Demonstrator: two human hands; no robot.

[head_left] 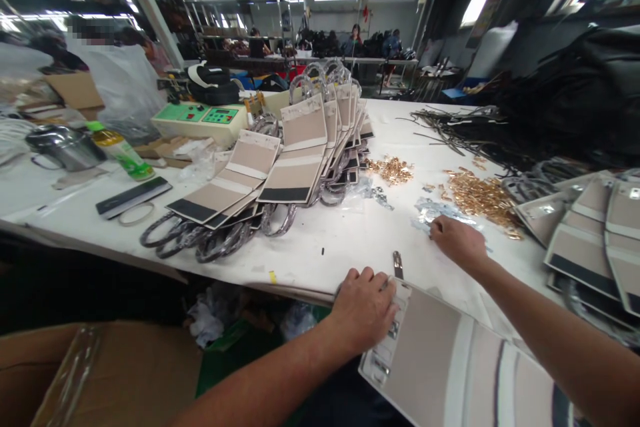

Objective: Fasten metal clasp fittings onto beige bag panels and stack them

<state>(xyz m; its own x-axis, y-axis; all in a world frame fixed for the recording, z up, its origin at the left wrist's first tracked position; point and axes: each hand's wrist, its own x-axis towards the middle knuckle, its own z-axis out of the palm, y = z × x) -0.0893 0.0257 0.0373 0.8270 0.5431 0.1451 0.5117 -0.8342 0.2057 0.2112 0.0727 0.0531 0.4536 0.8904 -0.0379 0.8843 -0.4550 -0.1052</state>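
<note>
My left hand point(367, 307) is closed over the end of a beige bag panel point(430, 340) with pale and dark bands, which lies over the table's front edge. Metal fittings point(381, 368) show along that end of the panel. Just beyond my fingertips lies a small metal clip point(397, 264). Farther right, my right hand point(459, 241) has its fingers pinched together at a scatter of small silver metal plates point(440, 211). Whatever is between those fingertips is hidden. Behind this hand spreads a pile of gold-coloured metal pieces point(480, 195).
Stacked beige panels with wrapped handles point(295, 147) fill the middle of the white table point(300, 253); more panels point(585, 240) lie at right. A smaller gold heap point(393, 170), a control box point(200, 121), a bottle point(123, 150) and a cardboard box point(140, 373) are around. People sit far back.
</note>
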